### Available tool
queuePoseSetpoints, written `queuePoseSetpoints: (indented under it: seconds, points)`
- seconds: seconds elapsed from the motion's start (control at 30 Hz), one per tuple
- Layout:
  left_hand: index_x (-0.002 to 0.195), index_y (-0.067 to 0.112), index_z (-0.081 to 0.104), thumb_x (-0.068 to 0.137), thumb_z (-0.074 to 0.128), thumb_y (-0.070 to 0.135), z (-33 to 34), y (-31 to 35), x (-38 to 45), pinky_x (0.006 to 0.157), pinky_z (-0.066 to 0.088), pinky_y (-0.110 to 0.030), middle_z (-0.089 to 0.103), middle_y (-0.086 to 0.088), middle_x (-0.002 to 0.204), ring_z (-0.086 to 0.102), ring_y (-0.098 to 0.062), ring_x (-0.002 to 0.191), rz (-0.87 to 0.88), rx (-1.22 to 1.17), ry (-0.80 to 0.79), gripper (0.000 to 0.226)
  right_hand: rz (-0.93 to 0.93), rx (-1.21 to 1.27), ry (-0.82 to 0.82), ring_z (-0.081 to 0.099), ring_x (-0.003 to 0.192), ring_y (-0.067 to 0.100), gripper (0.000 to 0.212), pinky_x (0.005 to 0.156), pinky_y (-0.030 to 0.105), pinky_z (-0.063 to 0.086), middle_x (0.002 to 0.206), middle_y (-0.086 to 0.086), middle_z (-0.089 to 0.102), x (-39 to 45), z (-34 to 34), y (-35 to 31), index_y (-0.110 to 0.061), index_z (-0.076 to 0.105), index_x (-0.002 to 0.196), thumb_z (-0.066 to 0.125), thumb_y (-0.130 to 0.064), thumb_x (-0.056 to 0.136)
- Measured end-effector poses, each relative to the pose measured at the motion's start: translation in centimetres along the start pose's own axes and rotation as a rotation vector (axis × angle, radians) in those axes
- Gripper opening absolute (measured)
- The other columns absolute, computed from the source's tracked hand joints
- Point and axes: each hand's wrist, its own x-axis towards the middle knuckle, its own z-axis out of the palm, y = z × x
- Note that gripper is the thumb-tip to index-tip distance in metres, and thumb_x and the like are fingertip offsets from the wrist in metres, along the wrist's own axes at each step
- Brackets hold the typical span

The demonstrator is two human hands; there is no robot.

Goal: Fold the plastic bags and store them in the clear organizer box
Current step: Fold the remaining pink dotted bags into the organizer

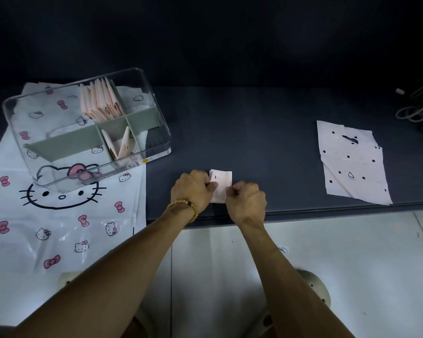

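Observation:
A small folded pale pink plastic bag (220, 184) lies near the front edge of the dark table (254, 132). My left hand (192, 190) pinches its left edge and my right hand (247, 200) pinches its lower right edge. To the left, the clear organizer box (17, 111) with green dividers stands tilted on a cartoon-cat bag. Several folded pink bags (101, 101) stand in its back compartment, and two more folded bags (119, 145) lean in a front compartment. A flat unfolded pink bag with black dots (352, 162) lies at the right.
A large white cartoon-cat printed bag (59, 228) covers the table's left side and hangs over its edge. Coiled cables (420, 106) sit at the far right. Pale floor tiles (352, 264) and a round stool (315, 286) show below the table edge.

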Motion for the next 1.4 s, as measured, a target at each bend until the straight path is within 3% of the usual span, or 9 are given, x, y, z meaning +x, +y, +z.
queuePoseSetpoints:
  seconds: [0.13, 0.23, 0.43, 0.6, 0.7, 0.83, 1.03, 1.23, 1.4]
  points:
    - [0.092, 0.017, 0.063, 0.085, 0.063, 0.045, 0.4, 0.2, 0.0, 0.069, 0.050, -0.034, 0.067, -0.006, 0.091, 0.062, -0.026, 0.085, 0.033, 0.169, 0.099, 0.028, 0.020, 0.013, -0.049, 0.065, 0.083, 0.028, 0.019, 0.075, 0.033, 0.055, 0.088, 0.011, 0.068, 0.6, -0.1, 0.0, -0.010, 0.068, 0.088, 0.057, -0.025, 0.092]
    - [0.101, 0.018, 0.056, 0.081, 0.069, 0.038, 0.4, 0.0, 0.1, 0.070, 0.046, -0.035, 0.057, -0.004, 0.104, 0.053, -0.024, 0.097, 0.212, 0.212, 0.239, 0.032, 0.017, 0.023, -0.088, 0.065, 0.084, 0.028, 0.020, 0.076, 0.034, 0.056, 0.093, 0.011, 0.068, 1.0, -0.2, -0.1, -0.009, 0.068, 0.095, 0.056, -0.025, 0.093]
    - [0.118, 0.019, 0.063, 0.092, 0.049, 0.014, 1.1, -0.6, 1.2, 0.095, 0.037, -0.032, 0.051, -0.001, 0.125, 0.042, -0.022, 0.112, 0.579, 0.358, 0.046, 0.030, -0.064, -0.084, -0.068, 0.063, 0.092, 0.032, 0.020, 0.074, 0.031, 0.052, 0.098, 0.014, 0.066, 2.8, -1.3, -0.2, -0.013, 0.067, 0.100, 0.057, -0.028, 0.092]
    - [0.113, 0.011, 0.064, 0.096, 0.047, 0.020, 1.9, -0.4, 0.6, 0.089, 0.048, -0.035, 0.051, -0.005, 0.115, 0.045, -0.023, 0.107, 0.502, 0.326, 0.088, 0.026, -0.359, -0.034, 0.265, 0.060, 0.084, 0.027, 0.013, 0.068, 0.030, 0.048, 0.104, 0.007, 0.060, 2.6, -2.0, 1.7, -0.008, 0.066, 0.098, 0.057, -0.016, 0.093]
    - [0.115, 0.012, 0.064, 0.096, 0.047, 0.022, 1.9, -0.2, 0.3, 0.091, 0.047, -0.034, 0.052, -0.005, 0.115, 0.046, -0.023, 0.105, 0.495, 0.334, 0.120, 0.027, -0.571, -0.282, 0.286, 0.059, 0.109, 0.034, 0.021, 0.083, 0.042, 0.049, 0.118, 0.010, 0.066, 1.3, -1.0, 4.5, -0.004, 0.068, 0.108, 0.059, -0.015, 0.092]
    - [0.115, 0.016, 0.064, 0.093, 0.046, 0.021, 1.6, 0.2, 0.1, 0.092, 0.038, -0.034, 0.057, -0.001, 0.120, 0.043, -0.025, 0.114, 0.540, 0.443, 0.172, 0.029, -0.507, -0.261, 0.141, 0.039, 0.137, 0.031, 0.034, 0.110, 0.048, 0.030, 0.141, 0.009, 0.051, 0.9, 0.0, 5.6, -0.005, 0.059, 0.127, 0.048, -0.020, 0.099]
    - [0.132, 0.010, 0.053, 0.087, 0.049, 0.005, 3.8, 2.2, 0.4, 0.110, 0.024, -0.034, 0.051, -0.003, 0.139, 0.037, -0.021, 0.134, 0.707, 0.363, 0.044, 0.045, -0.520, -0.262, 0.058, 0.025, 0.144, 0.024, 0.041, 0.117, 0.040, 0.015, 0.150, 0.004, 0.038, 1.1, -0.4, 6.0, -0.011, 0.046, 0.141, 0.041, -0.021, 0.101]
    - [0.137, 0.019, 0.049, 0.088, 0.049, 0.010, 3.1, 0.9, 0.9, 0.116, 0.007, -0.032, 0.044, 0.007, 0.145, 0.030, -0.013, 0.138, 0.694, 0.400, 0.063, 0.049, -0.539, -0.249, 0.098, 0.033, 0.140, 0.027, 0.038, 0.115, 0.043, 0.022, 0.146, 0.008, 0.044, 1.0, -0.6, 5.9, -0.006, 0.052, 0.135, 0.047, -0.017, 0.099]
    - [0.125, 0.014, 0.061, 0.090, 0.053, 0.012, 0.1, -2.2, 1.7, 0.109, 0.025, -0.037, 0.053, 0.004, 0.138, 0.042, -0.019, 0.132, 0.644, 0.385, 0.154, 0.036, -0.541, -0.239, 0.150, 0.040, 0.136, 0.031, 0.035, 0.112, 0.045, 0.025, 0.140, 0.010, 0.051, 1.0, -0.3, 5.9, -0.003, 0.058, 0.129, 0.052, -0.016, 0.097]
